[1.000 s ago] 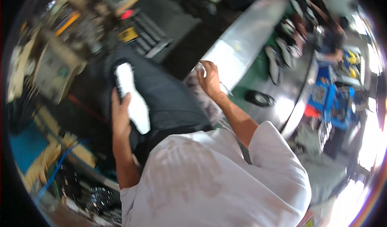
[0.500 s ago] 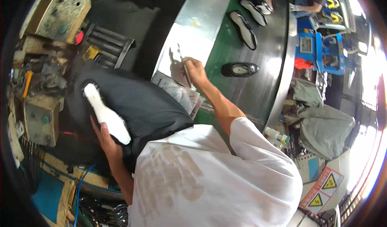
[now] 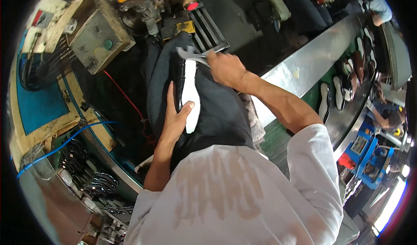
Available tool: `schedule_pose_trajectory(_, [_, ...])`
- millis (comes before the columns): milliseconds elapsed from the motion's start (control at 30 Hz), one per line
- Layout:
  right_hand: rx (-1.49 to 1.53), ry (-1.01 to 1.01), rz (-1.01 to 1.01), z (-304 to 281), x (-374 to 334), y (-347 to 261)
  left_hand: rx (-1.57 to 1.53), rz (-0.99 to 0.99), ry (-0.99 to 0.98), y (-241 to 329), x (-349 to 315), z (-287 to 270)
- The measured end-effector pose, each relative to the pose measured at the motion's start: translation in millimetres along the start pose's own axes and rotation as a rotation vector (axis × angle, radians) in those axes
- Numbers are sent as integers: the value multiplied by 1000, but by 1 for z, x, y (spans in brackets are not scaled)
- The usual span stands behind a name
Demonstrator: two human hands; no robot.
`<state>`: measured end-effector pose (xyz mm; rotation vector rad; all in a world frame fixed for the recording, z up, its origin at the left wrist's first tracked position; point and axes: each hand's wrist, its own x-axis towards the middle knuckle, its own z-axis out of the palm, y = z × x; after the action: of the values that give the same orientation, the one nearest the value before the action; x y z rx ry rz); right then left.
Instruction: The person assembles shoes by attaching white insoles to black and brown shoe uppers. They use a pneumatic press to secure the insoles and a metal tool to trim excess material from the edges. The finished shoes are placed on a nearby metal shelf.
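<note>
A black shoe [image 3: 190, 99] lies bottom up across my dark-clothed lap, its long white underside facing me. My left hand [image 3: 174, 120] holds it by the near part, thumb over the white edge and fingers along the left side. In my right hand [image 3: 228, 71] are silver metal pincers [image 3: 188, 53], gripped by their handles. The head of the pincers is at the far tip of the shoe; whether the jaws bite on it I cannot make out.
A metal-edged conveyor [image 3: 299, 56] runs along my right, with several shoes [image 3: 339, 93] on it. Left are a control box [image 3: 102, 45] and a blue hose [image 3: 65, 143]; shiny black shoes [image 3: 102, 184] fill a lower rack. Other people [image 3: 380, 10] are at the far right.
My right hand has brought the pincers from over the metal ledge leftward to the shoe's far tip. My left hand still holds the shoe, now more upright in view. The view has turned.
</note>
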<state>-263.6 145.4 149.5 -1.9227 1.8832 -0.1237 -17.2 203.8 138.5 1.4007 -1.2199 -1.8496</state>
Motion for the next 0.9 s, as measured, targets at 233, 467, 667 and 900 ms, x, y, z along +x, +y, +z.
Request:
schedule_pose_trajectory(233, [584,653,23,3,20,-27,-334,-100,-41,-15,-7,-27])
schedule_pose_trajectory(467, [420,447,28,-17,26,-26,-582,-153,-54,-25,-7,-45])
schedule_pose_trajectory(667, [8,112,-79,18,18,-11,-764,-145,-194,-38,0,-53])
schedule_pose_trajectory(900, [-65,-157,-43,45,5,-30,-916,-239,-240,-35,0,-53])
